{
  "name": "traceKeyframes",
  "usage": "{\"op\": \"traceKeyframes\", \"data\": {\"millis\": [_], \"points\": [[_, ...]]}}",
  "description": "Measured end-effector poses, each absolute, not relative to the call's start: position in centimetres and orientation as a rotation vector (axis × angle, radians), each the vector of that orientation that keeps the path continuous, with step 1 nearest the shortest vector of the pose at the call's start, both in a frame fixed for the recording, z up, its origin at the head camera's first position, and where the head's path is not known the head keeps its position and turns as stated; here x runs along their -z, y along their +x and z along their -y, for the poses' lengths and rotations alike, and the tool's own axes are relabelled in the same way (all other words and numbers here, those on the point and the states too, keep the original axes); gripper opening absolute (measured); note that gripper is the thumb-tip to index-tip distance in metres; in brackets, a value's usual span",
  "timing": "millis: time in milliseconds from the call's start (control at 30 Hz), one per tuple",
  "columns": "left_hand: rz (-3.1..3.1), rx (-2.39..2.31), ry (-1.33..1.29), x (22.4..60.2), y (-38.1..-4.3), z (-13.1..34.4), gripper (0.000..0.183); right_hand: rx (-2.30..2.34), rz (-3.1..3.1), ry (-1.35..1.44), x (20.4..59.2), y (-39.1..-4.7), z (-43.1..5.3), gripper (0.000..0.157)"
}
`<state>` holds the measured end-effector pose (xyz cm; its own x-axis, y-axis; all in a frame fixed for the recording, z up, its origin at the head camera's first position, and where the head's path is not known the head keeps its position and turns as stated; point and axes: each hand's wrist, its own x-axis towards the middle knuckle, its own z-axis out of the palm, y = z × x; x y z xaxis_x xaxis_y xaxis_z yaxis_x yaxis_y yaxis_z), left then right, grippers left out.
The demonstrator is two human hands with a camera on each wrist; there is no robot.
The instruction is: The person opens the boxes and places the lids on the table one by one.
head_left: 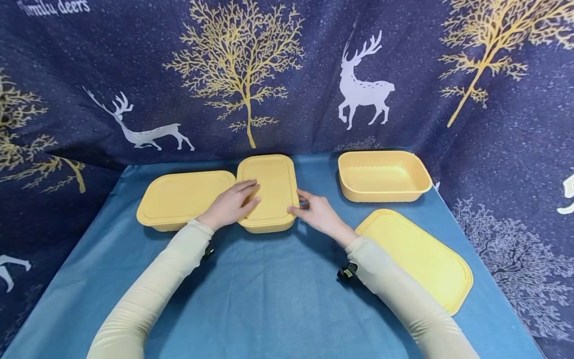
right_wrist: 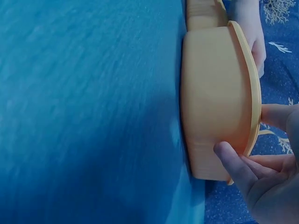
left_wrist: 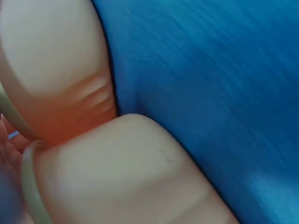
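In the head view, a yellow rectangular food container (head_left: 272, 172) with its lid on stands lengthwise at the middle back. My left hand (head_left: 230, 204) rests on the left part of its lid, fingers extended and thumb apart. At the right edge, my right hand (head_left: 320, 213) pinches the rim near the front corner, thumb on top and fingers along the side. The right wrist view shows the fingers (right_wrist: 233, 163) against the container's wall and lid rim. A second lidded yellow container (head_left: 179, 197) lies crosswise on the left, side against the middle one.
An uncovered yellow container (head_left: 385, 192) stands at the back right. In front of it a loose yellow lid (head_left: 421, 254) lies flat, partly behind my right sleeve. A blue cloth (head_left: 269, 294) covers the table; a dark printed curtain (head_left: 309, 75) hangs behind.
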<state>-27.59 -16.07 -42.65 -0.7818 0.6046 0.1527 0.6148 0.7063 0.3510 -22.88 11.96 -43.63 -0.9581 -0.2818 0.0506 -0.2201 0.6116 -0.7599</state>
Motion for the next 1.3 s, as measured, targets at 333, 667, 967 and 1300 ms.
{"op": "traceKeyframes", "data": {"millis": [333, 667, 967, 1300], "points": [[2.827, 0.572, -1.075, 42.3, -26.7, 15.3, 0.050, 1.249, -2.759, -0.389, 43.2, -22.9, -13.6, 0.066], [2.754, 0.603, -1.162, 42.1, -25.2, 14.6, 0.045, 1.339, -2.699, -0.316, 43.0, -23.7, -17.1, 0.052], [2.778, 0.554, -1.242, 42.1, -24.0, 14.0, 0.058, 1.335, -2.750, -0.316, 43.1, -24.3, -18.6, 0.048], [2.872, 0.434, -1.125, 41.7, -26.3, 16.5, 0.073, 1.190, -2.672, -0.245, 44.1, -21.7, -18.4, 0.090]]}}
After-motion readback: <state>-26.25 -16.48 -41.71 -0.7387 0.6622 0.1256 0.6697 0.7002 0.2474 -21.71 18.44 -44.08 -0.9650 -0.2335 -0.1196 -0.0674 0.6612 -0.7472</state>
